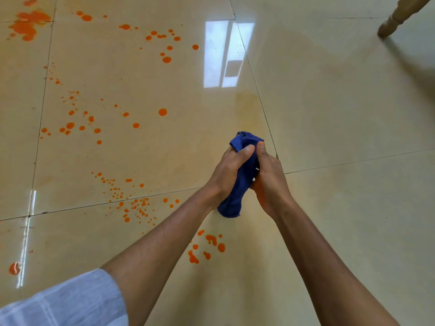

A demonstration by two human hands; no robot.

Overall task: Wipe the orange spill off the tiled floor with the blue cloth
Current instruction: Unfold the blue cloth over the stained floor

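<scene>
The blue cloth (237, 189) is bunched into a roll and held above the floor in front of me. My left hand (229, 170) grips it from the left, thumb across its upper part. My right hand (270, 177) grips it from the right. Both cloth ends stick out, one above the fingers and one below the wrists. The orange spill (29, 24) is a large blotch at the far left, with many drops scattered over the left half of the tiled floor (341, 114). A cluster of orange drops (207, 245) lies between my forearms.
A wooden furniture leg (397, 16) stands at the top right. A faint yellowish smear (247, 107) marks the tile ahead of my hands. The floor's right half carries no drops. A bright window reflection (223, 55) glares on the tile.
</scene>
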